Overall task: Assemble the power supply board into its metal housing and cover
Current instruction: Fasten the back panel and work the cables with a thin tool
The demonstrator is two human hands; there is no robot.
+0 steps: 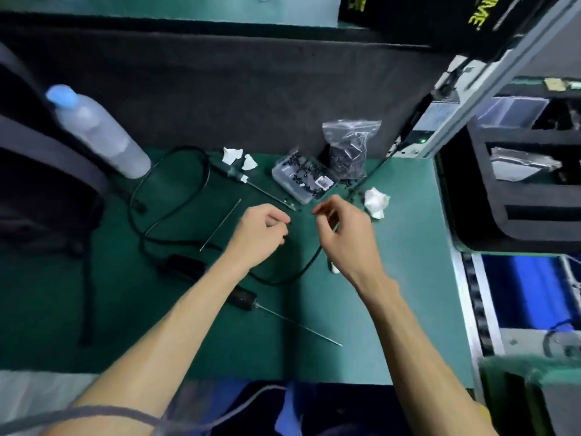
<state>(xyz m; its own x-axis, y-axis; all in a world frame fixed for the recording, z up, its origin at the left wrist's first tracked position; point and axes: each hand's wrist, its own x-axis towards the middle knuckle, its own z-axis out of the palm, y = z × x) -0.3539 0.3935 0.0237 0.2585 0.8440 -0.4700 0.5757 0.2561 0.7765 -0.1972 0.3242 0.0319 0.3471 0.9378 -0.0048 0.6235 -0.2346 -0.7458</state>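
No power supply board, housing or cover can be made out on the mat. My left hand [261, 228] hovers over the green mat [405, 278] with its fingers curled into the palm; what lies inside them is hidden. My right hand [341, 229] is just to the right, thumb and forefinger tips drawn together in a pinch; anything between them is too small and blurred to see. Just beyond both hands stand a clear plastic box of black screws [298, 180] and a plastic bag of black screws [349, 152]. A black-handled screwdriver [242, 298] with a long thin shaft lies under my left forearm.
A black cable [176, 184] loops across the mat's left side. A water bottle [97, 130] lies at the left, crumpled tissue [375, 199] at the right, paper scraps [232, 154] at the back. A thin metal rod [220, 225] lies left of my hands. A black foam tray [503, 215] stands on the right.
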